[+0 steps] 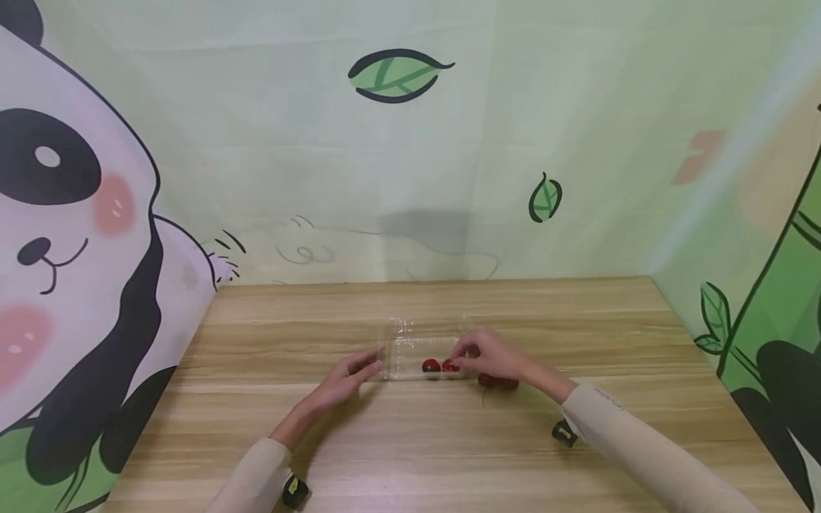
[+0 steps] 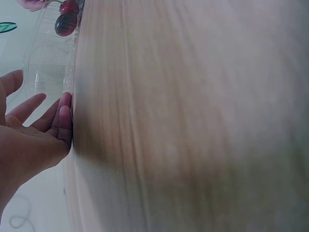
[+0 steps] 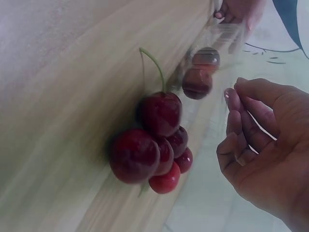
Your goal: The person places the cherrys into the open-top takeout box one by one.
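Observation:
A clear plastic box [image 1: 410, 349] stands on the table, holding a dark red cherry [image 1: 431, 365] and a brighter red cherry [image 1: 451, 365] near its front side. My left hand [image 1: 351, 372] rests against the box's left end, its fingers loosely bent in the left wrist view. Over the right end reaches my right hand [image 1: 490, 353], thumb and index tip pinched together beside the brighter cherry. A thin stem appears to run from that cherry to the pinched fingertips, though its end is hard to see.
A cluster of several loose cherries [image 3: 154, 140] lies on the table just outside the box's right end, below my right wrist; one has a green stem [image 3: 157, 63]. The wooden table [image 1: 410, 442] ends at a printed backdrop [image 1: 308, 164] behind and on the sides.

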The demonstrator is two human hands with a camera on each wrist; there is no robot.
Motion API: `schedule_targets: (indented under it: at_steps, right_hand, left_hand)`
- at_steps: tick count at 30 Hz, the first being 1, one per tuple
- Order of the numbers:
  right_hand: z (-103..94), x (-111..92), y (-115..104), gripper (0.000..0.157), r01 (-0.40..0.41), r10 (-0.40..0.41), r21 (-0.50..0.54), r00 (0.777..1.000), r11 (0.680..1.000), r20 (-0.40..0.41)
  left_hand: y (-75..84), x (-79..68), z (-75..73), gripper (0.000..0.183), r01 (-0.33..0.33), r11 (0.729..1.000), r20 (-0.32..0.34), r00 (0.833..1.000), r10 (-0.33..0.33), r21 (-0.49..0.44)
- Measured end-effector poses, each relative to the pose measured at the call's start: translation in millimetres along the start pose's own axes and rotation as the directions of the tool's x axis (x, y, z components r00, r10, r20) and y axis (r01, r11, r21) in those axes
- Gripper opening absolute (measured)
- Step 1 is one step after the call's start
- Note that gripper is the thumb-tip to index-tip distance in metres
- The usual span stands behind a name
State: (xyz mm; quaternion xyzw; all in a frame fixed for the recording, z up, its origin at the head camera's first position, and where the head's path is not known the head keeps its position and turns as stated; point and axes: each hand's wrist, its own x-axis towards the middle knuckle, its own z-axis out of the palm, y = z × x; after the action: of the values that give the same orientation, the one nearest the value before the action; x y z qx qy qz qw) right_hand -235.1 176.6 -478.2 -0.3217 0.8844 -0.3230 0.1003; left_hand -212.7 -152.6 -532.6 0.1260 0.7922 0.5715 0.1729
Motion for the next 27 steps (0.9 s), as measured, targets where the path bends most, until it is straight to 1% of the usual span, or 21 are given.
schedule_targets:
  at_steps: [5,9,13,18,23,27]
  right_hand:
    - [-10.4,-4,3,0.016,-0.024,0.028,0.097,0.999,0.995,-0.041]
    - [-20.4,-6,10,0.019,-0.028,0.039,0.129,0.996,0.991,-0.079]
    - [-30.1,-9,18,0.020,-0.039,0.053,0.125,0.992,0.991,-0.115]
    - [-36.5,-15,31,0.020,-0.077,0.092,0.109,0.985,0.991,-0.145]
    - [-36.5,-23,44,0.018,-0.117,0.130,0.088,0.979,0.989,-0.160]
    - [-33.3,-29,50,0.015,-0.169,0.182,0.084,0.969,0.982,-0.168]
  left_hand:
    - [-1.3,0.4,0.1,0.055,0.012,1.000,-0.007,1.000,-0.012,0.007]
    - [0.5,-0.2,0.2,0.055,0.011,1.000,-0.009,1.000,-0.011,0.010]
    - [1.4,-0.5,-0.4,0.055,0.010,1.000,-0.005,1.000,-0.010,0.008]
    - [1.6,-0.7,-0.6,0.055,0.003,1.000,0.000,1.000,-0.003,0.003]
    - [1.1,-0.9,-0.1,0.055,-0.001,1.000,-0.003,1.000,0.001,0.007]
    - [-0.1,-0.3,0.6,0.055,-0.003,1.000,-0.007,1.000,0.003,0.010]
